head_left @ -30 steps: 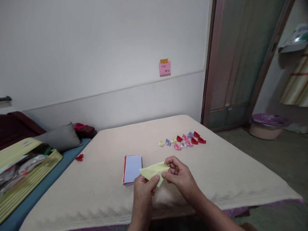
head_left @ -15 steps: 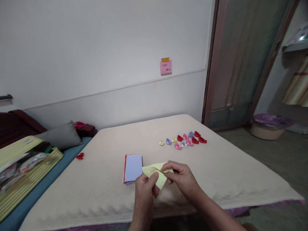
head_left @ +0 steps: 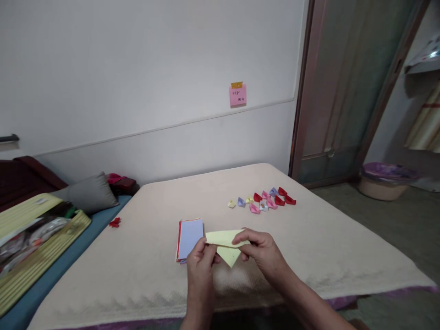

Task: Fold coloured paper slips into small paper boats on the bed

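Observation:
A pale yellow sheet of paper (head_left: 225, 238), partly folded, is held up between both hands above the front of the covered table. Its upper part is a folded band, and a pointed corner hangs down below it. My left hand (head_left: 202, 261) pinches the paper's left end, thumb near the fold. At the right end, my right hand (head_left: 259, 250) grips it with thumb and fingers. Just behind my left hand lies a stack of coloured paper (head_left: 191, 239), a lilac sheet on top and red edges showing.
Several small folded paper boats (head_left: 264, 205) in red, pink, lilac and yellow stand toward the back right of the cream cloth (head_left: 154, 275). A red scrap (head_left: 115, 222) lies at the left edge. Further left are a grey cushion (head_left: 92, 193) and a yellow open case (head_left: 44, 238).
My left hand has shifted slightly left to the paper's end. The paper has turned level, its band now flat across the top and its corner pointing down.

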A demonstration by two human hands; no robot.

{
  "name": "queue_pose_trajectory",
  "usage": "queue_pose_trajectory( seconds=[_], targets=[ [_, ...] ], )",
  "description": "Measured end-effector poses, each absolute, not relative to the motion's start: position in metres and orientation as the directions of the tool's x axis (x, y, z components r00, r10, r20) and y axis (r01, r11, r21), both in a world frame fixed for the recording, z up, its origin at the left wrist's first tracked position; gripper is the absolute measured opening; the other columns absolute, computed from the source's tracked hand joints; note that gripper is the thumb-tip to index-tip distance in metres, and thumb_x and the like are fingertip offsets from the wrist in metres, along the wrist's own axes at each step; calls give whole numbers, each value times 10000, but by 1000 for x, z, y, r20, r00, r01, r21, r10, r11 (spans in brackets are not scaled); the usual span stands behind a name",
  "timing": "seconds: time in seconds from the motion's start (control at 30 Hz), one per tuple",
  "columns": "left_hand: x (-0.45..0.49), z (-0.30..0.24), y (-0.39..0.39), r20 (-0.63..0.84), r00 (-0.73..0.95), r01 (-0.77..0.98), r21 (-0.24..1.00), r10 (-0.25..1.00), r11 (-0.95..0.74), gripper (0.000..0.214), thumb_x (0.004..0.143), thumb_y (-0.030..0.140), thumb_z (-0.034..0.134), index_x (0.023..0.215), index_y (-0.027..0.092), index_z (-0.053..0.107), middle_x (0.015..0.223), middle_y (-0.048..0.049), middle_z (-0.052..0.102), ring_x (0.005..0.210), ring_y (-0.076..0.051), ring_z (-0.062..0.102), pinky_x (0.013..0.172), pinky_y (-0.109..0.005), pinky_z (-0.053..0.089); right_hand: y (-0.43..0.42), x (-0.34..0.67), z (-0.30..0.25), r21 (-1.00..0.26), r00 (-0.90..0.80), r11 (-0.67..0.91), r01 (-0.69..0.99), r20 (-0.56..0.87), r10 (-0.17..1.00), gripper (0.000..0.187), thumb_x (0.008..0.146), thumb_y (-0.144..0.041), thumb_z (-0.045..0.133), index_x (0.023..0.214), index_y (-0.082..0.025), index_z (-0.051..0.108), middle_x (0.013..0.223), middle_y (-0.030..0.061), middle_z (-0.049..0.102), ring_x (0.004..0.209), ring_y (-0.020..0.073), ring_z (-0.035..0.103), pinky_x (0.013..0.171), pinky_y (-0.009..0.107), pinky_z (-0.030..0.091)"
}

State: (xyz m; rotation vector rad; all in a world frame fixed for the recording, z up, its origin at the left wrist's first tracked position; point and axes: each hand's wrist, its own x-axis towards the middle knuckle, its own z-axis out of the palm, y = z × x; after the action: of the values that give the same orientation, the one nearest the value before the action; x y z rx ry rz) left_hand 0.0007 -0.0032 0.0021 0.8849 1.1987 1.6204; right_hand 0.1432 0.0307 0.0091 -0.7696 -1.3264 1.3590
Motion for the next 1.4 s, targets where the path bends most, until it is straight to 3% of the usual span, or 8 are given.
queue_pose_trajectory(
  seconds=[0.13, 0.3, 0.43, 0.67, 0.8, 0.9, 1.13, 1.4],
  targets=[
    [-1, 10, -5, 143, -376, -208, 950, 915, -234, 323, 643, 188, 695, 949, 207, 594, 864, -3, 642, 713, -135, 579, 637, -214, 429, 31, 146, 10, -959, -278, 144, -243, 211, 937, 216, 603, -70, 514, 646, -188, 690, 674, -28, 556, 468, 79, 474, 479, 221, 363],
    [-10, 4, -7, 334, -280, 41, 941, 900, -336, 27, 697, 174, 623, 670, 181, 625, 867, -13, 611, 814, -162, 553, 697, -227, 405, 33, 148, 10, -963, -301, 163, -216, 224, 927, 221, 588, -55, 505, 626, -182, 682, 655, -28, 534, 502, 88, 473, 485, 216, 360],
    [-13, 1, -7, 303, -260, 91, 953, 917, -289, 66, 716, 159, 574, 706, 183, 635, 807, 3, 567, 728, -140, 510, 629, -218, 374, 33, 151, 13, -969, -316, 198, -145, 235, 919, 192, 609, -54, 518, 650, -180, 657, 643, -34, 527, 524, 94, 477, 513, 221, 361],
    [-8, 2, -5, 271, -342, 178, 959, 900, -221, 49, 644, 171, 659, 641, 183, 612, 655, 37, 518, 579, -104, 434, 564, -205, 343, 33, 153, 12, -957, -297, 291, -15, 282, 912, 94, 742, -188, 565, 657, -175, 605, 571, -36, 492, 551, 115, 439, 527, 237, 325],
    [-6, 1, -5, 280, -359, 81, 960, 890, -269, 147, 605, 170, 681, 749, 190, 657, 797, -8, 610, 716, -150, 532, 621, -219, 402, 35, 151, 7, -954, -247, 301, -15, 295, 923, 94, 698, -160, 591, 777, -190, 633, 648, -35, 523, 552, 110, 419, 532, 237, 320],
    [-8, 1, -4, 249, -349, 67, 968, 904, -240, 204, 617, 184, 680, 820, 189, 670, 822, -22, 621, 674, -142, 534, 600, -225, 409, 35, 151, 6, -948, -222, 318, -5, 311, 924, 130, 682, -159, 597, 799, -194, 644, 707, -23, 551, 582, 116, 422, 547, 239, 323],
    [-11, -1, -5, 376, -330, 334, 905, 866, -265, 101, 671, 207, 654, 769, 191, 670, 902, -30, 621, 532, -94, 422, 543, -225, 376, 35, 153, 7, -938, -211, 334, 96, 309, 927, 152, 705, -157, 590, 841, -190, 649, 698, -19, 573, 556, 114, 438, 531, 234, 340],
    [-14, -3, -4, 411, -281, 436, 860, 867, -267, 61, 732, 237, 612, 704, 189, 638, 993, -59, 593, 646, -132, 516, 601, -250, 398, 38, 160, 13, -766, -307, 593, 250, 518, 798, 121, 774, -103, 559, 693, -181, 604, 734, 4, 542, 692, 138, 516, 621, 249, 366]
  ],
)
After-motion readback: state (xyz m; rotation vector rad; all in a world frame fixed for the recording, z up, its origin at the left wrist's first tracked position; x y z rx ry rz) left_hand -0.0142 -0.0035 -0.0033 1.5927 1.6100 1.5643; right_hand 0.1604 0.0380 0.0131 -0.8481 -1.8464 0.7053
